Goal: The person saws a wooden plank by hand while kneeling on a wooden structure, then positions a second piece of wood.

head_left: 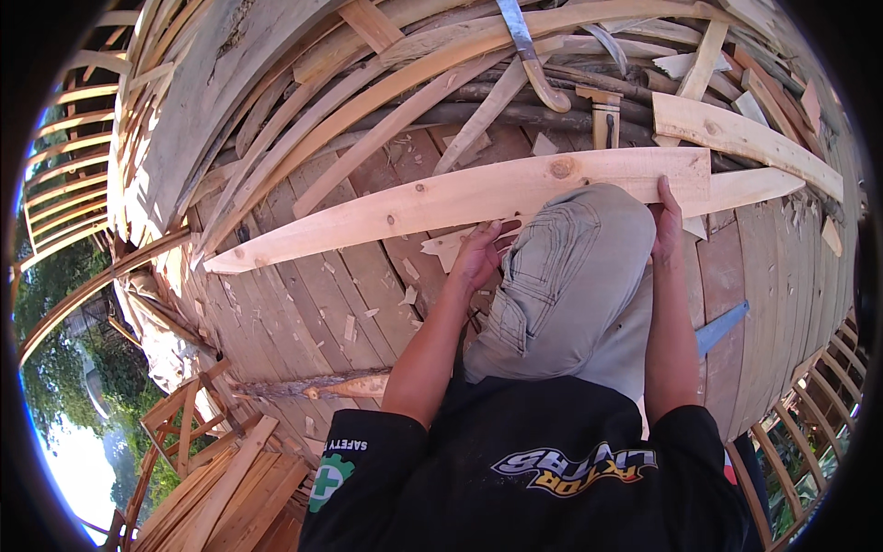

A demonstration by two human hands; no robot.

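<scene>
A long, pale wooden plank, tapered to a point at its left end and marked with knots, lies crosswise in front of my bent knee. At its lower edge, my left hand has its fingers curled against the wood, partly hidden by the trouser leg. Near the squared right end, my right hand grips the plank, one digit over its face and the others partly behind the knee. Beyond that end, another light board sticks out from underneath.
Planks and curved timbers are heaped at the far side. A blade with a hooked handle lies on them. Wood chips litter the plank floor. A blue saw blade lies right of my leg. Stacked boards stand at lower left.
</scene>
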